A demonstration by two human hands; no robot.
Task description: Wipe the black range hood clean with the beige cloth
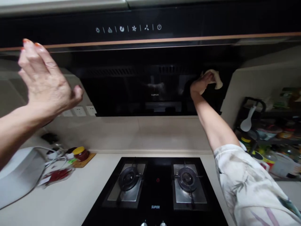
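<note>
A black range hood (131, 84) fills the upper part of the head view, with white touch icons along its front edge. On the right side of its lower panel, my right hand (202, 84) is closed on a pale cream cloth (217, 80), which appears to lie against the glossy surface. My left hand (47, 77) is at the hood's left front edge, back towards me, its fingers stretched upward and the thumb out to the side. Nothing shows in it. Its fingertips overlap the copper-coloured trim; whether they touch it, I cannot tell.
Below stands a black gas hob (157, 194) with two burners. On the left counter are a white appliance (18, 175), cables, a bag of something red (57, 175) and a yellow-lidded jar (81, 153). A dark rack (277, 141) with bottles and a white ladle (248, 121) is at right.
</note>
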